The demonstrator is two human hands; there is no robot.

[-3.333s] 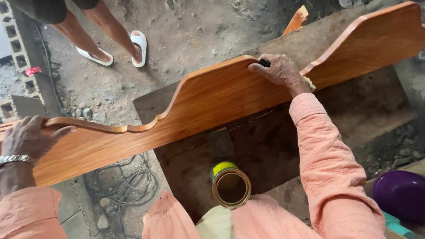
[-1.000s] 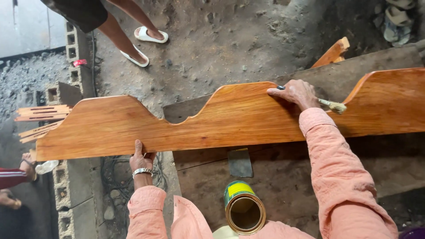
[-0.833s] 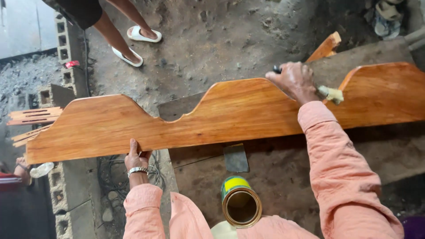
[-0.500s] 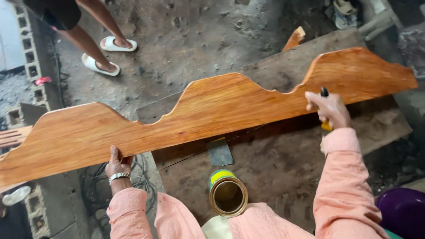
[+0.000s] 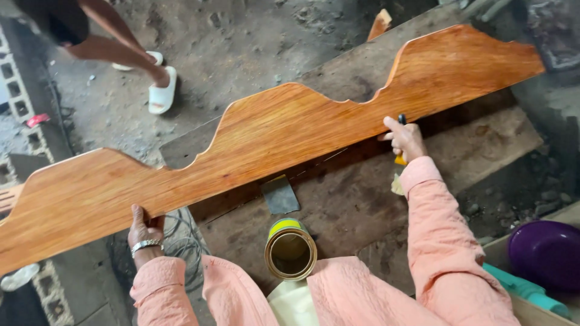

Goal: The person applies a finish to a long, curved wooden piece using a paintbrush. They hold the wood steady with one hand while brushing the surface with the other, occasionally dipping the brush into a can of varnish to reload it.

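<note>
Over the dark bench (image 5: pixel 423 199), the scalloped varnished board (image 5: pixel 272 145) is gripped at its lower edge by the left hand (image 5: pixel 144 232) and steadied by the right hand (image 5: pixel 403 139), clenched on a brush handle; wet faces are best left untouched.

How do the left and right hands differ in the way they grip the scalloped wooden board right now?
The left hand wears a metal bracelet and grips the scalloped wooden board near its left end with nothing else in it; the right hand has a bare wrist, holds further right, and also clasps a yellow-handled brush. The left hand sits lower in the view, the right hand higher. Both grip the board's lower edge and come out of pink sleeves.
</note>
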